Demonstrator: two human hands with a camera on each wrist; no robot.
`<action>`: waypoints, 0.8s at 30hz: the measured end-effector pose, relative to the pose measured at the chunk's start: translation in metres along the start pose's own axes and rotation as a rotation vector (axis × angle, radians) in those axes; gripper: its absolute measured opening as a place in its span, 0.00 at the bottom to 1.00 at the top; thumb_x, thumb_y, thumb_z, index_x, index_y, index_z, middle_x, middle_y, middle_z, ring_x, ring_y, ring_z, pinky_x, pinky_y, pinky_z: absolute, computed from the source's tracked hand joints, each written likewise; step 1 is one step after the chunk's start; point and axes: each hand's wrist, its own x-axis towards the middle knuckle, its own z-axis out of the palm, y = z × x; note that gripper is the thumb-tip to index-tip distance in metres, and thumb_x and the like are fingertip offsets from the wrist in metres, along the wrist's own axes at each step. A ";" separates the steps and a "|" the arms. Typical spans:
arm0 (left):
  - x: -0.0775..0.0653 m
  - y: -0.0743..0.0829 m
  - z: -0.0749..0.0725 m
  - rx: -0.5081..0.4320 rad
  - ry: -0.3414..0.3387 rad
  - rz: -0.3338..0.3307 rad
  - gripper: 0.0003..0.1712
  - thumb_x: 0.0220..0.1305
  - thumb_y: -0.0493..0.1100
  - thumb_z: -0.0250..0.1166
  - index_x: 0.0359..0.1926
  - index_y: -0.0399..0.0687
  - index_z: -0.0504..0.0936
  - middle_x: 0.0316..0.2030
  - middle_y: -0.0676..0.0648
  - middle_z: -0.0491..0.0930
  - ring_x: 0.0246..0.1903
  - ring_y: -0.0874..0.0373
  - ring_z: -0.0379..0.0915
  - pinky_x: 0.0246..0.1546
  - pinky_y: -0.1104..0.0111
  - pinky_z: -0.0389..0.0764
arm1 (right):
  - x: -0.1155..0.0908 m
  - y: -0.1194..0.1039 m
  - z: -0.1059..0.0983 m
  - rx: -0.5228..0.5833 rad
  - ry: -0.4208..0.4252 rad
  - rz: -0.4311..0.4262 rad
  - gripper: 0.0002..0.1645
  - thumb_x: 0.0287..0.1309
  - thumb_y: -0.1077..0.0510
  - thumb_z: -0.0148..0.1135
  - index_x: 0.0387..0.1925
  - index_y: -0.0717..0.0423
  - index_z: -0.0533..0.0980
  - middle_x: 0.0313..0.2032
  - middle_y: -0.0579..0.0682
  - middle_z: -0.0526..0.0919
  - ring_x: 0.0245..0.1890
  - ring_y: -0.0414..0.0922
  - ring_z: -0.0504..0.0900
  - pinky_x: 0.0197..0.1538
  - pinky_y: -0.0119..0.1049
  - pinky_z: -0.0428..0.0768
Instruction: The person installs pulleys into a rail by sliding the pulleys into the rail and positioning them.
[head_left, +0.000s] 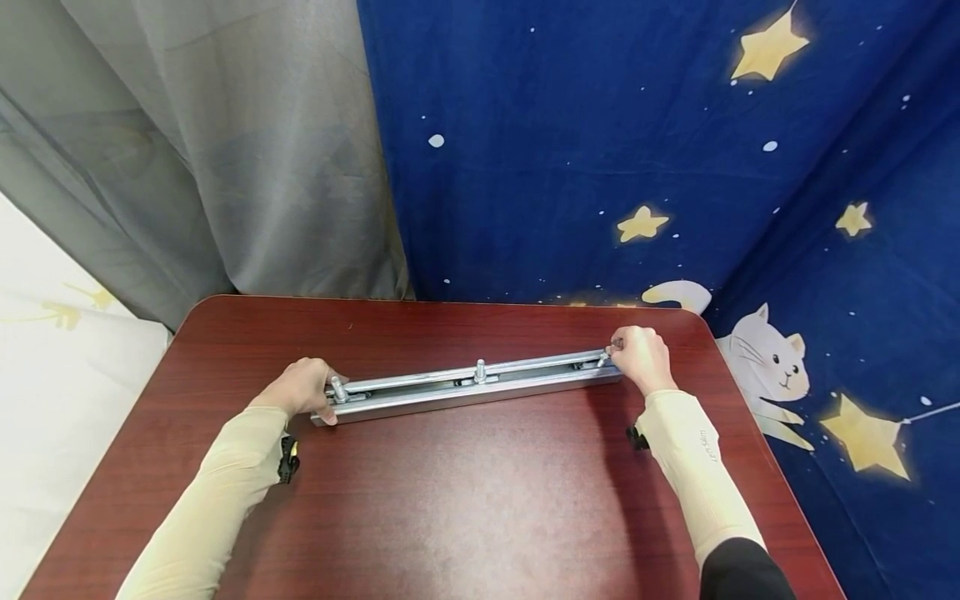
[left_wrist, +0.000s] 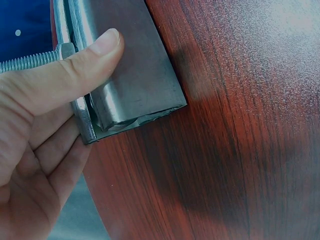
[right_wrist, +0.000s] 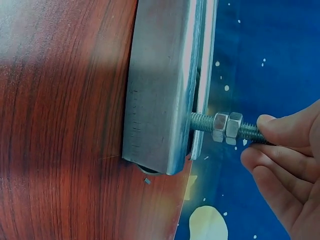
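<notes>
A long grey metal channel, slotted along its top, lies slightly slanted across the table. Three bolts stand in its slot: a left bolt, a middle bolt and a right bolt. My left hand grips the channel's left end, thumb on the near side wall and fingers on the far side. At the other end, my right hand pinches the tip of the right bolt between thumb and fingers. Two hex nuts sit side by side on that bolt, below the fingertips.
The reddish-brown wooden table has rounded far corners. Behind it hang a grey curtain and a blue curtain with stars and a cat. A tiny metallic piece shows near the channel's right end.
</notes>
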 end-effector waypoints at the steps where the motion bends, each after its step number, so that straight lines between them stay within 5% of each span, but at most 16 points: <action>1: 0.000 0.000 0.000 -0.002 -0.001 -0.003 0.34 0.19 0.42 0.79 0.39 0.44 0.85 0.39 0.41 0.82 0.42 0.44 0.75 0.44 0.51 0.73 | 0.000 0.000 0.000 -0.002 -0.003 -0.002 0.03 0.45 0.61 0.62 0.23 0.56 0.80 0.21 0.51 0.82 0.21 0.50 0.77 0.26 0.49 0.75; 24: 0.001 0.000 -0.001 0.010 -0.004 0.011 0.31 0.18 0.42 0.79 0.36 0.45 0.86 0.37 0.42 0.83 0.39 0.47 0.76 0.43 0.52 0.74 | 0.000 -0.005 0.003 0.009 -0.029 -0.001 0.04 0.46 0.61 0.62 0.25 0.58 0.80 0.23 0.53 0.82 0.25 0.53 0.79 0.29 0.50 0.76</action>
